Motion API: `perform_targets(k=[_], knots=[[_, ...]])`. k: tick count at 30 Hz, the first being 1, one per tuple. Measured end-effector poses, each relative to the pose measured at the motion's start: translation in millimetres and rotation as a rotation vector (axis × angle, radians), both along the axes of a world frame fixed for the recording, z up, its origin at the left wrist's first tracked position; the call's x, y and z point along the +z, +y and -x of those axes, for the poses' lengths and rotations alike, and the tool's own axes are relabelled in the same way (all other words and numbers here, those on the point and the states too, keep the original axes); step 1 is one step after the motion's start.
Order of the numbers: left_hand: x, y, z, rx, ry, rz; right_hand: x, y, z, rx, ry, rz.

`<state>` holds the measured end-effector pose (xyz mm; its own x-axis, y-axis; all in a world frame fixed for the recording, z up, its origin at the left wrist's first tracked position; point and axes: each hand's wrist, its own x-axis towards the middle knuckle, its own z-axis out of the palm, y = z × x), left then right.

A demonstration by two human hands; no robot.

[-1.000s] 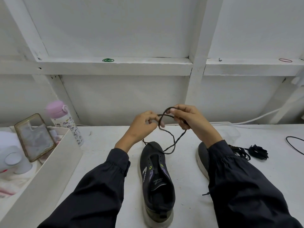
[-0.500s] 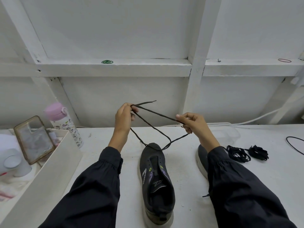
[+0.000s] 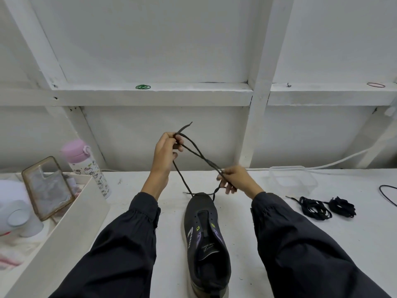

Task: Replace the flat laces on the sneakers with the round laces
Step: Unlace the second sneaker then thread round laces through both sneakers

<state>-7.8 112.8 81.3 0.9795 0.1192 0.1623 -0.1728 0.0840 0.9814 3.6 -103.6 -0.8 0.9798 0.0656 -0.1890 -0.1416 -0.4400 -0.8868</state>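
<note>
Now, field notes on your two hands and the lace

Left hand (image 3: 165,151): raised well above the table (image 3: 343,244), fingers curled round a dark lace (image 3: 211,164) and pinching it close to one end. The short tip pokes out up and to the right of your fingers.

Right hand (image 3: 234,179): lower and to the right, thumb and fingers pinching the same lace. The hand is blurred, so the exact finger positions are hard to read.

Lace: two strands run tight from your left hand down to your right and cross on the way. A third strand drops from the left hand to the toe of the sneaker (image 3: 206,237). Below your right hand a twisted length hangs to that same toe. Flat or round, you cannot tell from this view.

Sneaker: dark, lying on the table between your sleeves, toe pointing away from you, opening towards you.

Right of it: two bundles of black laces (image 3: 314,208) side by side on the table, near a clear plastic tub (image 3: 292,179).

Left side: a white tray (image 3: 64,222) with a phone case (image 3: 47,186) leaning inside it, and a pink-capped bottle (image 3: 86,164) just behind
</note>
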Motion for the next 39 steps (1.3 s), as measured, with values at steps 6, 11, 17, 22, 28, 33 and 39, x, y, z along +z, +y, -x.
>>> perform_targets(k=[6, 11, 17, 22, 28, 33, 39], knots=[[-23, 33, -11, 0.149, -0.006, -0.100, 29, -18, -27, -0.459, -0.405, -0.262], [-40, 53, -18, 0.390, 0.010, -0.103, 20, -45, -28, -0.705, -0.528, -0.194], [-53, 55, -15, 0.408, -0.074, -0.133, 21, -61, -16, -0.418, -0.190, 0.332], [-75, 48, -1, 0.154, 0.008, -0.262, 35, -41, 16, 0.118, 0.323, 0.325], [-86, 21, 37, -0.121, 0.233, -0.289, 33, 4, 39, -0.063, 0.275, -0.992], [-82, -20, 76, -0.371, 0.246, -0.108, 32, 34, 39, -0.197, 0.216, -1.400], [-92, -41, 84, -0.404, 0.212, -0.251, 23, 35, 36, -0.241, 0.218, -1.628]])
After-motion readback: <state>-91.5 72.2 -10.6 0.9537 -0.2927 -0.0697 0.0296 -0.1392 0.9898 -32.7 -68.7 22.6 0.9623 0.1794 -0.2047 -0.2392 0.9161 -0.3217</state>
